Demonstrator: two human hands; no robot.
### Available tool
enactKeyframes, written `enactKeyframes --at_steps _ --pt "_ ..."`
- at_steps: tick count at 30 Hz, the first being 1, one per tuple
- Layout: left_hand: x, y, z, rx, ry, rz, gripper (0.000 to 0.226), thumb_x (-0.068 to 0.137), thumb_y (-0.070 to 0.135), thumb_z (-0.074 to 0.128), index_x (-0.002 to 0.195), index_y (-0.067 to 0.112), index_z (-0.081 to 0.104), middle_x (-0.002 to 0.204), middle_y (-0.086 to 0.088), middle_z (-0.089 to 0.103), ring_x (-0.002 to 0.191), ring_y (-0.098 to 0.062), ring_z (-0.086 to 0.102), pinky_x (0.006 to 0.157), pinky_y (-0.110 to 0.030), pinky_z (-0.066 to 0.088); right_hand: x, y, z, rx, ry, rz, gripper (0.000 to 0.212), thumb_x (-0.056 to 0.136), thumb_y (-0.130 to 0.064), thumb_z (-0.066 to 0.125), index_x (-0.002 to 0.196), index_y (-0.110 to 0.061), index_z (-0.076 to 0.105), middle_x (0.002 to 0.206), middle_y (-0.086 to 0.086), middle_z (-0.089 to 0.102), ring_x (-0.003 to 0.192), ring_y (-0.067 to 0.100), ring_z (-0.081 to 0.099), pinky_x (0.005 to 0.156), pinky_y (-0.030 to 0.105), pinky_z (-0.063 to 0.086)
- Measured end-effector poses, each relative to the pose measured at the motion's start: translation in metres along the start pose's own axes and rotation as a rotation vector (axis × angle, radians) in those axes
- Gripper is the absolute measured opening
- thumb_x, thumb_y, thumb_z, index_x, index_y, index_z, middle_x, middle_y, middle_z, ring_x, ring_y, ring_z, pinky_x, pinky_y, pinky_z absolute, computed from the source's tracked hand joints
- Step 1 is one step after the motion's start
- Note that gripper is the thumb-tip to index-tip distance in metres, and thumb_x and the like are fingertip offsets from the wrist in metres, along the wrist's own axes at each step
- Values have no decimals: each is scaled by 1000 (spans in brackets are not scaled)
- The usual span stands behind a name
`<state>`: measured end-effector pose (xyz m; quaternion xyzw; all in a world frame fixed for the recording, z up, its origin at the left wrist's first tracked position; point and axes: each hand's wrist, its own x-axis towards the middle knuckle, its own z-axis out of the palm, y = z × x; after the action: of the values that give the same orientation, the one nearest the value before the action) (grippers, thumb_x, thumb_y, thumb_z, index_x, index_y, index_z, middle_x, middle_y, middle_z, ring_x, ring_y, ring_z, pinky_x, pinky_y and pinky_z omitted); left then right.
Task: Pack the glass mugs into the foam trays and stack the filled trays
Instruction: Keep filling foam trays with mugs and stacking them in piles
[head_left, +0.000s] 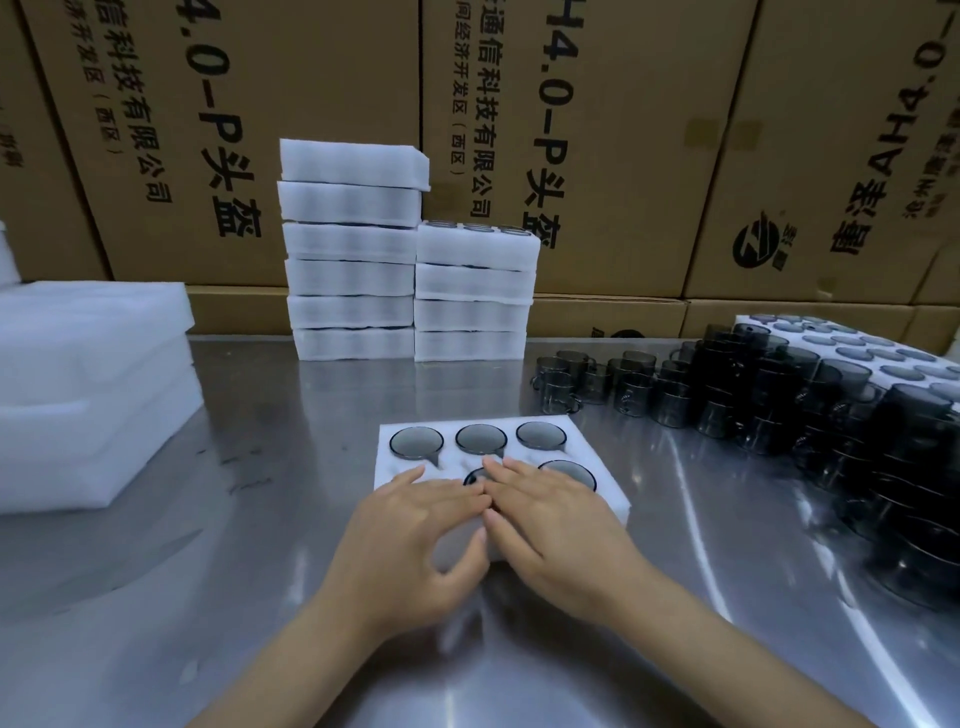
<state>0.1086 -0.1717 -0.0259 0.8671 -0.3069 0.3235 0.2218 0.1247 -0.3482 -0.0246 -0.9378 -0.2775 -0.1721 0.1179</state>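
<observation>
A white foam tray (602, 486) lies on the steel table in front of me, with smoky grey glass mugs (416, 441) sunk in its round pockets. Three fill the far row; two more show in the near row, partly under my fingers. My left hand (415, 535) and my right hand (550, 525) lie side by side on the tray's near half, fingers straight and flat, pressing on the foam and the mugs. Neither hand holds anything. The near left pocket is hidden by my left hand.
Two stacks of filled foam trays (353, 275) stand at the back of the table. Empty foam pieces (93, 384) are piled at the left. Many loose dark mugs (779, 400) crowd the right side, beside another foam tray (883, 353). Cardboard boxes (597, 130) form the back wall.
</observation>
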Motion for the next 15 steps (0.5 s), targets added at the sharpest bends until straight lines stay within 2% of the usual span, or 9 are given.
enactKeyframes --at_steps 5,7,9,11,13,15 --pt "-10 -2 3 54 -31 32 39 82 31 48 108 17 72 112 8 69 102 -12 67 94 -36 48 -1 1 1 6 45 -13 46 99 -43 34 142 -27 41 152 -12 30 142 3 21 110 17 4" --pt "-10 -6 2 66 -18 40 41 85 30 46 114 15 69 117 7 67 108 -15 64 97 -36 41 0 4 -7 19 84 -1 47 98 -44 34 137 -23 49 145 -7 45 138 10 32 113 23 14" --pt "-11 -12 0 2 35 -33 42 88 31 42 119 14 66 123 6 63 115 -12 59 99 -33 37 4 17 -14 -3 212 28 46 95 -41 34 124 -17 60 125 -1 62 123 19 50 104 31 33" --pt "-11 -21 -2 -97 110 -142 44 91 34 37 121 16 64 129 9 59 120 -5 51 102 -22 34 9 41 -22 -3 368 129 40 93 -34 41 119 -13 63 116 0 65 114 21 56 96 32 39" --pt "-12 -30 -3 -173 164 -243 45 92 39 33 121 21 61 130 14 55 122 0 46 101 -11 29 15 74 -28 -10 420 284 37 94 -29 47 125 -13 59 124 -1 62 118 18 52 98 31 36" --pt "-12 -36 0 -197 175 -310 45 91 43 31 120 26 59 127 19 53 122 1 45 98 -6 27 21 116 -33 -63 419 435 41 94 -27 49 132 -13 53 132 2 56 124 20 46 100 34 37"
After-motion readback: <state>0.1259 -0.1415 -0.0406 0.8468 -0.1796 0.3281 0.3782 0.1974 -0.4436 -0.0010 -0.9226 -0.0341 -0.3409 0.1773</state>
